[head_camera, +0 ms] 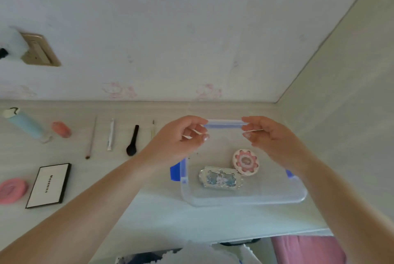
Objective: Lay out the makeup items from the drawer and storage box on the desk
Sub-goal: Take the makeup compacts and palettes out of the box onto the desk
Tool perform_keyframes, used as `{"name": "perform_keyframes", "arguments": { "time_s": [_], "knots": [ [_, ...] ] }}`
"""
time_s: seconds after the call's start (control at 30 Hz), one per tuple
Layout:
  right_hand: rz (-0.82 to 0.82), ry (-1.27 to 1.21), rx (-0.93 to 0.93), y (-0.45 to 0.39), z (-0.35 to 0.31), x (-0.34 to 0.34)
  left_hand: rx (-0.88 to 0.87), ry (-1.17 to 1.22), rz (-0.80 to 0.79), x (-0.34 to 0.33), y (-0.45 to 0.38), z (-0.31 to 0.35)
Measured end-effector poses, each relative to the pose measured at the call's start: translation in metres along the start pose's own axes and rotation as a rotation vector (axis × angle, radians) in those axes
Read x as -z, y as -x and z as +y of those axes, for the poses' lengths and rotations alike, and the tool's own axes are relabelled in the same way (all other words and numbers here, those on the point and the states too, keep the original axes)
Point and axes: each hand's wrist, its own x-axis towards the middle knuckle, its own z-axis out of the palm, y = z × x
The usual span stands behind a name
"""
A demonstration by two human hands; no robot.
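Observation:
A clear plastic storage box (245,198) with blue clips stands on the desk at centre right. Its clear lid (225,124) is tilted up at the far edge. My left hand (183,135) and my right hand (266,135) each pinch one far corner of that lid. Through the plastic I see a round pink flower-patterned compact (246,161) and a silver ornate compact (220,179). To the left on the desk lie a blue tube (25,124), a pink sponge (61,129), a thin brush (91,138), a white stick (110,134), a black brush (132,141), a white palette (48,185) and a pink puff (12,190).
The wall (170,40) rises behind the desk, with a beige socket plate (39,50) at the left. A side panel (351,104) closes the desk's right end. Below the front edge lies the open drawer (181,255), and pink cloth (307,248) shows at the lower right.

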Motion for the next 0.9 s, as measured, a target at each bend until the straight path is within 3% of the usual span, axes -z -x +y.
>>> {"name": "perform_keyframes", "arguments": {
  "time_s": [0.1, 0.17, 0.27, 0.43, 0.6, 0.73, 0.9],
  "knots": [
    [-0.044, 0.234, 0.012, -0.005, 0.025, 0.02, 0.005, -0.079, -0.045, -0.032, -0.016, 0.001],
    [-0.128, 0.567, 0.032, -0.01, 0.04, 0.029, 0.058, -0.192, -0.121, -0.055, -0.028, -0.004],
    [-0.328, 1.035, 0.082, -0.024, 0.051, 0.022, 0.163, -0.476, -0.251, -0.079, -0.043, -0.022],
    [-0.596, 1.375, 0.292, -0.053, 0.083, -0.003, 0.249, -0.976, -0.51, -0.114, -0.064, -0.053],
    [-0.555, 1.538, 0.504, -0.068, 0.098, -0.015, 0.167, -1.229, -0.564, -0.124, -0.066, -0.081],
    [-0.647, 1.576, 0.491, -0.073, 0.107, -0.016, 0.168, -1.237, -0.599, -0.127, -0.064, -0.09],
    [-0.624, 1.557, 0.553, -0.076, 0.12, -0.012, 0.12, -1.287, -0.565, -0.129, -0.063, -0.086]
  ]
}}
